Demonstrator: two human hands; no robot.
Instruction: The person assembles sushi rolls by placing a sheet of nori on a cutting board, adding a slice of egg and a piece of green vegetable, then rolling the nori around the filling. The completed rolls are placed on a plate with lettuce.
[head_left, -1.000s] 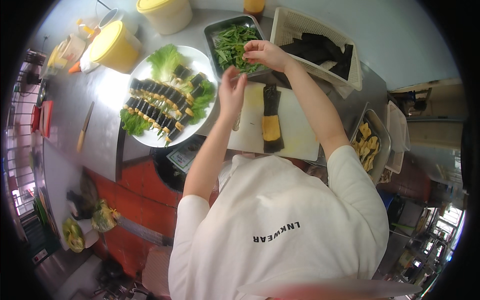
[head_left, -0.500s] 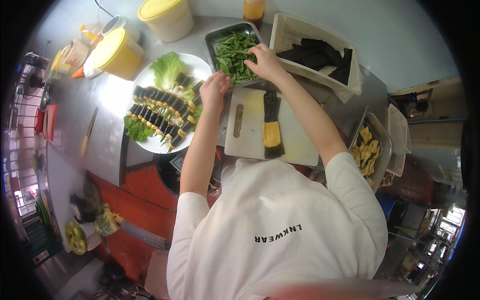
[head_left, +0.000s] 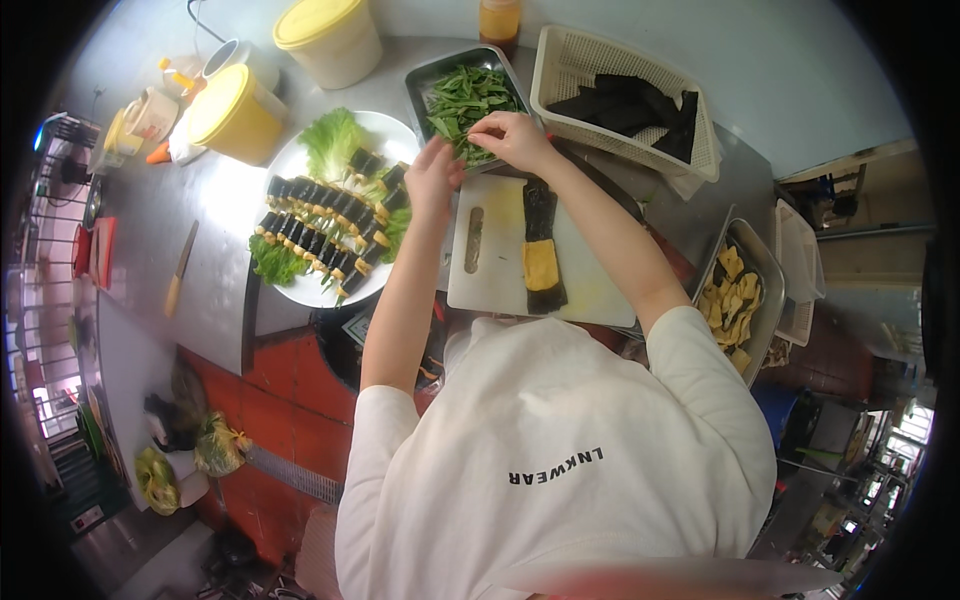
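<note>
Just beyond the cutting board (head_left: 585, 285), the right hand (head_left: 512, 140) bends its fingers over the near edge of a tray (head_left: 416, 88) of green leaves (head_left: 470, 95); whether they close on a leaf cannot be told. The left hand (head_left: 433, 182) hovers past the board's far left corner, its grip likewise unclear. On the board lies a dark seaweed strip (head_left: 540, 205) bearing a yellow slice (head_left: 540, 266). Small, even pinches, lifted without brushing the strip, would probably suit the leaves best.
</note>
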